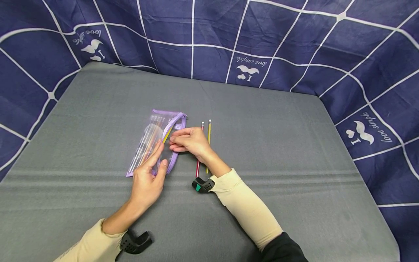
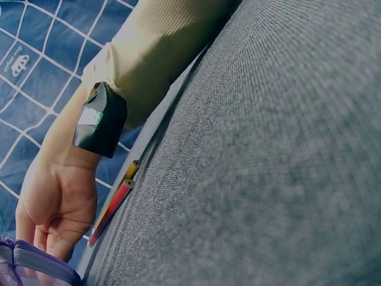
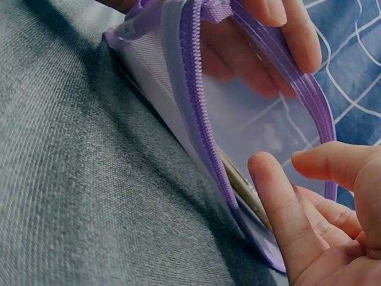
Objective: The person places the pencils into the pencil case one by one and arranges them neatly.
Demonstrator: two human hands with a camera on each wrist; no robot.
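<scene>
A clear pencil case (image 1: 145, 140) with purple zip edging lies on the grey table, several pencils visible through it. My left hand (image 1: 148, 182) holds its near part beside the unzipped mouth, fingers fairly straight and thumb apart. At the mouth, my right hand (image 1: 191, 142) has its thumb and forefinger spread, pinching nothing in the right wrist view. Just behind that forefinger, a yellow pencil (image 3: 241, 185) lies inside the case. A red pencil (image 1: 198, 169) and another yellow pencil (image 1: 209, 133) lie on the table, partly hidden by my right hand and forearm.
The grey table (image 1: 294, 145) is bordered at the back and sides by a dark blue curtain (image 1: 170, 32) with white lines. Each wrist carries a black camera mount (image 1: 203, 185).
</scene>
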